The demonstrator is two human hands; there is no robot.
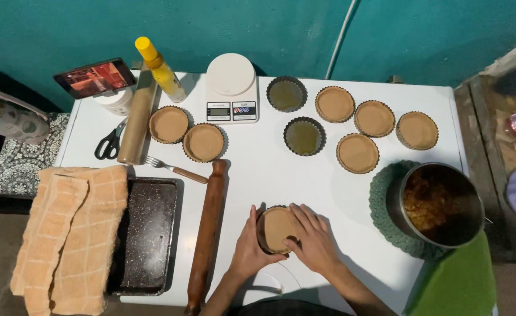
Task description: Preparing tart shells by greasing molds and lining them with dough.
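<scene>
My left hand cups the left side of a small fluted tart tin lined with brown dough, near the front edge of the white table. My right hand lies over the tin's right side, its fingers pressing on the dough inside. A long wooden rolling pin lies just left of my left hand, pointing away from me.
Several dough-lined tins and two empty dark tins sit at the back right, two more lined tins by a white kitchen scale. A metal pot of filling rests on a green mat. Left: dark tray, orange towel, fork, scissors, yellow bottle, phone.
</scene>
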